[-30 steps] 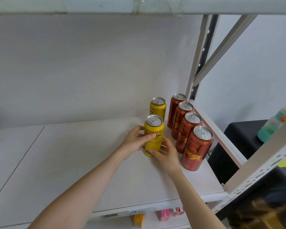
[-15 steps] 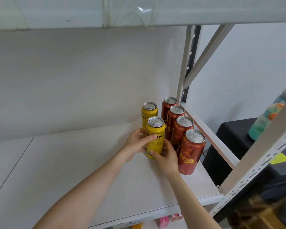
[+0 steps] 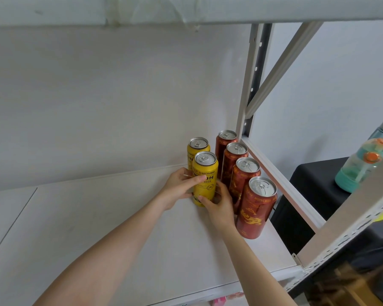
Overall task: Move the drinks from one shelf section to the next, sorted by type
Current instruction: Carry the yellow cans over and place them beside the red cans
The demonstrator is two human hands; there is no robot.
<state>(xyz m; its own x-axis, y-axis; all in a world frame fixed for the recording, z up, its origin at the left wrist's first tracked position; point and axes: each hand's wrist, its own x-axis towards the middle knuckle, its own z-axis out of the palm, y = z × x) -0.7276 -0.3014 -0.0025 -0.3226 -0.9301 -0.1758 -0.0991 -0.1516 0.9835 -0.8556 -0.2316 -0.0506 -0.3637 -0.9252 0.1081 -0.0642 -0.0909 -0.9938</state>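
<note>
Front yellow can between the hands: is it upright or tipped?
Upright. The front yellow can stands on the shelf with its lid facing up; the left hand and right hand grip its sides.

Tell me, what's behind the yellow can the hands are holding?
A second yellow can stands right behind the held yellow can. Only its top and upper side show, because the held can covers its lower part. Behind both is the pale wall.
</note>
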